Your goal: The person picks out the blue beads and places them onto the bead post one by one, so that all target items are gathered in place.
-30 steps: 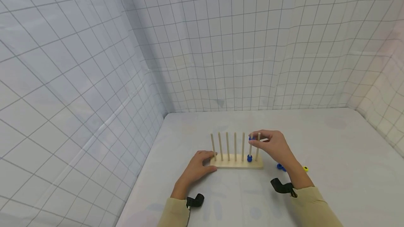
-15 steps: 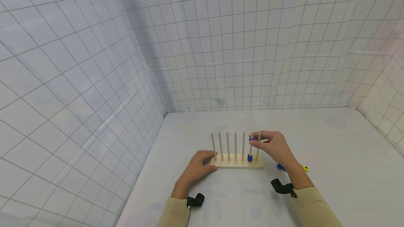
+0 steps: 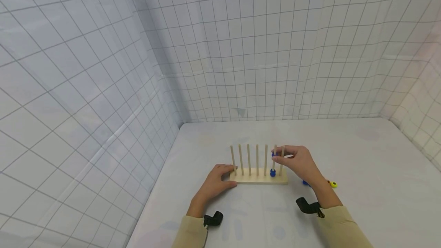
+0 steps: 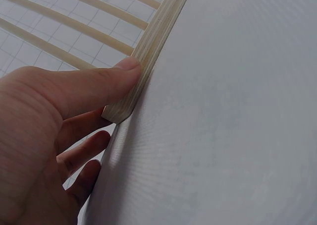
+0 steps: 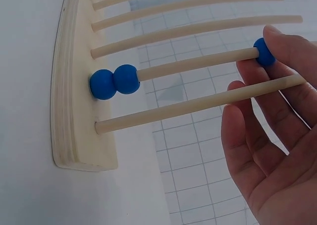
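A pale wooden peg stand with a row of several upright rods stands on the white table. My left hand grips its left end, thumb on the front edge as the left wrist view shows. Two blue beads sit stacked at the foot of the second rod from the right. Near the top of that same rod, my right hand pinches another blue bead, which is threaded on the rod. The rightmost rod carries no bead and passes between the right hand's fingers in the right wrist view.
Loose beads lie on the table right of the stand: blue ones and a yellow one, partly hidden by my right forearm. White grid-patterned sheets hang behind the table and along its sides.
My right hand has come down slightly, sliding the pinched blue bead a little lower on its rod. The left hand and the stand stay in place.
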### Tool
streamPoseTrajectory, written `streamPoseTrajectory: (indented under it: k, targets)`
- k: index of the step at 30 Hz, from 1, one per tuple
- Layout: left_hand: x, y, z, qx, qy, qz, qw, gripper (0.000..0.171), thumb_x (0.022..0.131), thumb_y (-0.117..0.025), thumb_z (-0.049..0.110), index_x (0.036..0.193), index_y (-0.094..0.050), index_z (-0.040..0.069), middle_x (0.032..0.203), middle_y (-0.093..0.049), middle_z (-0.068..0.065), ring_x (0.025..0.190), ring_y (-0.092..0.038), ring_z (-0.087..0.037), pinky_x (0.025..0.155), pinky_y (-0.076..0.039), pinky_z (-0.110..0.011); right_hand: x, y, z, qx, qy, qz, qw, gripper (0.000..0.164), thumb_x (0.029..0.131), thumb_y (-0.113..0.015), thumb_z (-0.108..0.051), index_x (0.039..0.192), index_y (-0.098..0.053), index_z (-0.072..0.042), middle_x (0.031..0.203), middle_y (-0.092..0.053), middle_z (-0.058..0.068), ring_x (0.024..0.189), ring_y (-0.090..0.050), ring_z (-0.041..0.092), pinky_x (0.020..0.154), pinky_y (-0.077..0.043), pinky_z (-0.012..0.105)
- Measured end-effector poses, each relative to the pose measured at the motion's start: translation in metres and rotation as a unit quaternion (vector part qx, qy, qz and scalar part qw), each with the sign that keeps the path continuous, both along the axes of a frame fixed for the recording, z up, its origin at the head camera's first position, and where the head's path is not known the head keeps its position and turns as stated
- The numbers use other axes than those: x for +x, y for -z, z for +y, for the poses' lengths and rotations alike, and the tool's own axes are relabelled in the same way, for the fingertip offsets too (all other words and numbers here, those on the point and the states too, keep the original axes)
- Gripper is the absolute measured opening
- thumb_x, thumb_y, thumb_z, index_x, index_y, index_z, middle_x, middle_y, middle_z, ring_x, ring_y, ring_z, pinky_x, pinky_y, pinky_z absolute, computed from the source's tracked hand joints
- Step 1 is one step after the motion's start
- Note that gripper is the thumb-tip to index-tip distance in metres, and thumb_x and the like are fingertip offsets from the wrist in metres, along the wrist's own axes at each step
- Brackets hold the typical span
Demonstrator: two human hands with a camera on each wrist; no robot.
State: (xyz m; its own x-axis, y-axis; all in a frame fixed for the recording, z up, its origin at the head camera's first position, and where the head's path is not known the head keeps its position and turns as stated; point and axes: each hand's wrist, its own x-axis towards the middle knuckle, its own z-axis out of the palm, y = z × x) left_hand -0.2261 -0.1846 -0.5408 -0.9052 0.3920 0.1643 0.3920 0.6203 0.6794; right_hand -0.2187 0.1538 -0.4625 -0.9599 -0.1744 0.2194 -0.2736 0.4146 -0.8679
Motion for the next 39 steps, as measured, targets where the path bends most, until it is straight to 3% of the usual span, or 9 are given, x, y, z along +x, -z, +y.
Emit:
streamPoseTrajectory:
  k: [17, 24, 39]
  targets:
    - [0.001, -0.002, 0.000, 0.000, -0.003, -0.003, 1.0000, 0.056, 0.084, -0.083, 0.037, 0.134, -0.066, 0.018, 0.134, -0.061, 0.002, 0.128, -0.049, -0.021, 0.108, -0.039, -0.048, -0.001, 0.010, 0.000, 0.003, -0.010, -0.004, 1.000, 0.032, 0.085, -0.080, -0.045, 0.108, -0.078, -0.023, 0.110, -0.073, -0.004, 0.102, -0.067, 0.019, 0.084, -0.055, 0.042]
    - [0.002, -0.003, 0.000, 0.001, -0.003, -0.007, 1.0000, 0.056, 0.084, -0.083, 0.035, 0.134, -0.066, 0.018, 0.135, -0.061, 0.001, 0.128, -0.049, -0.022, 0.109, -0.039, -0.047, 0.000, 0.011, 0.000, 0.000, -0.019, -0.006, 1.000, 0.040, 0.086, -0.080, -0.044, 0.112, -0.078, -0.013, 0.107, -0.074, -0.005, 0.102, -0.067, 0.021, 0.083, -0.055, 0.043]
    - [0.002, -0.004, 0.001, 0.004, 0.003, -0.001, 1.0000, 0.055, 0.084, -0.082, 0.037, 0.134, -0.066, 0.019, 0.135, -0.061, 0.002, 0.127, -0.049, -0.021, 0.108, -0.039, -0.047, 0.000, 0.019, 0.001, 0.007, -0.015, -0.021, 1.000, 0.042, 0.085, -0.080, -0.046, 0.113, -0.077, -0.015, 0.102, -0.075, -0.005, 0.101, -0.065, 0.021, 0.080, -0.055, 0.040]
